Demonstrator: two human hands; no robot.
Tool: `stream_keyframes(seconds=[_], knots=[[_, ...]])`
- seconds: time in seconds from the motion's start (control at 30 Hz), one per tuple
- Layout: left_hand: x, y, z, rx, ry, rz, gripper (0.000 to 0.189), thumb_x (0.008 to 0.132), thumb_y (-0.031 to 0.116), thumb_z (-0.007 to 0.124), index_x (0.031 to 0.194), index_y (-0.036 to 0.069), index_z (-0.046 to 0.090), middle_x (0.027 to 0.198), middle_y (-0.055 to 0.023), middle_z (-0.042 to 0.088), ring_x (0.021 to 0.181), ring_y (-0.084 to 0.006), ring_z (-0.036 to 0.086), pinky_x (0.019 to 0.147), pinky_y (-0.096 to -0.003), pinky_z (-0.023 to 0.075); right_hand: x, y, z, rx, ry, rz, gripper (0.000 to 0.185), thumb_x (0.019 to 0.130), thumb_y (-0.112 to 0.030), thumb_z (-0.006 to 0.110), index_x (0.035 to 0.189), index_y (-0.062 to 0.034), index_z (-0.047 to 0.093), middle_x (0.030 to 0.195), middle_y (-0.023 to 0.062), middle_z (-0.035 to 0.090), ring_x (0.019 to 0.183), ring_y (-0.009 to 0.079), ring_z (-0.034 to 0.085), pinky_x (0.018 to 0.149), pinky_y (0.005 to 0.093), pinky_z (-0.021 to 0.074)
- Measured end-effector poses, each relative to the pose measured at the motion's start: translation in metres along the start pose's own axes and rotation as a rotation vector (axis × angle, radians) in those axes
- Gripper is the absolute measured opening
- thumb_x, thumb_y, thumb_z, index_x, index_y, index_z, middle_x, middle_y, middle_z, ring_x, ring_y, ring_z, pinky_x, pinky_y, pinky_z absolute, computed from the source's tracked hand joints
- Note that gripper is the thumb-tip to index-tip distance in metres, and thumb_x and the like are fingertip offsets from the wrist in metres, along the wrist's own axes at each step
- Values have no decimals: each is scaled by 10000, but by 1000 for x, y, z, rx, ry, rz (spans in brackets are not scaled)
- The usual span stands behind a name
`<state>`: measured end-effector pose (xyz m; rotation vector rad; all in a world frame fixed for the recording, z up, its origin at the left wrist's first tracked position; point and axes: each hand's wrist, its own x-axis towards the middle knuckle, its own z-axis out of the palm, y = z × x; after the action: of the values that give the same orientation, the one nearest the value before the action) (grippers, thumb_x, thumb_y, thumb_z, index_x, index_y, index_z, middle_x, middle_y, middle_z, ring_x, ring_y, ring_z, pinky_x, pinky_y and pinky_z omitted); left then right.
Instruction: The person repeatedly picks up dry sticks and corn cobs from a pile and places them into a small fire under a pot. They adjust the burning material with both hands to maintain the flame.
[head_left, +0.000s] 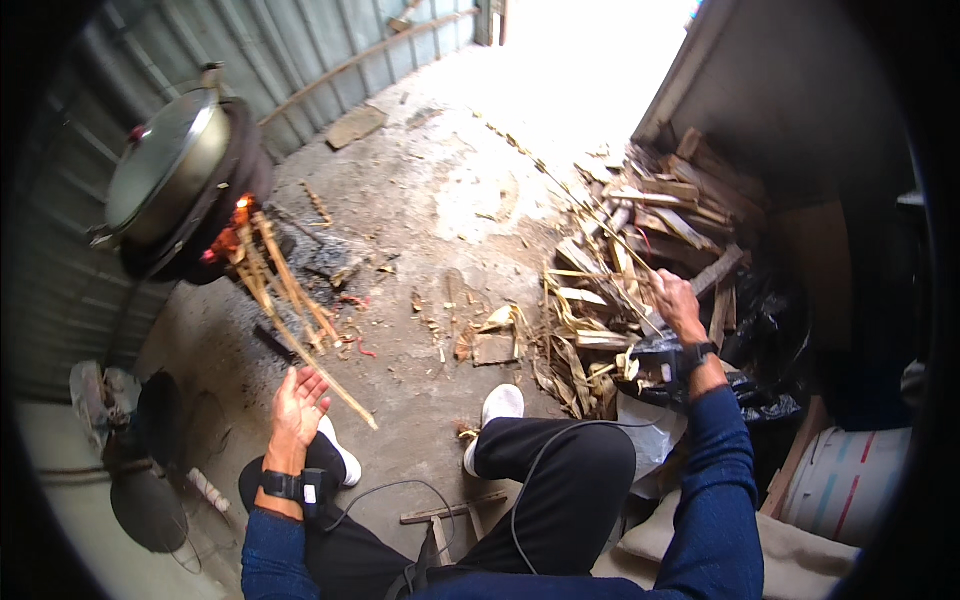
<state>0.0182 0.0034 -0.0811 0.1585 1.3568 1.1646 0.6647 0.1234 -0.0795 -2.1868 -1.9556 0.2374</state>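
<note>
My right hand (675, 301) reaches over the firewood heap and grips a long dry stalk (559, 180), which slants up and left toward the bright doorway. My left hand (301, 401) is empty, palm turned up and fingers apart, beside the near end of a long stalk whose far end lies in the fire. Several dry stalks (289, 281) stick out of the mouth of a round stove (244, 150), where flames and embers (234, 236) glow. On the stove sits a metal pot (199, 142) under a glass lid (161, 154) with a red knob.
Split wood (675, 195) and dry corn husks (577, 367) are heaped on the right, by a black plastic bag (772, 330). Ash and a dark stick (274, 343) lie below the stove mouth. A cable (536, 457) crosses my legs. A corrugated metal wall (322, 45) stands behind the stove.
</note>
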Motion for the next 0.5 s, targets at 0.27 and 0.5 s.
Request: stream_keyframes(seconds=[0.27, 0.5], knots=[[-73, 16, 4, -68, -106, 118, 319, 958, 399, 536, 1041, 104, 625, 994, -56, 681, 912, -186, 638, 743, -355, 494, -81, -26, -94, 213, -138, -172, 478, 971, -377, 445, 738, 4, 616, 646, 150, 598, 612, 287, 576, 589, 390, 438], [-118, 19, -10, -77, -200, 125, 313, 971, 378, 515, 1052, 91, 609, 1018, -61, 667, 934, -179, 632, 749, -337, 501, -117, -65, -141, 469, -386, -39, 552, 940, -467, 490, 655, -12, 618, 533, 8, 516, 488, 107, 457, 476, 287, 347]])
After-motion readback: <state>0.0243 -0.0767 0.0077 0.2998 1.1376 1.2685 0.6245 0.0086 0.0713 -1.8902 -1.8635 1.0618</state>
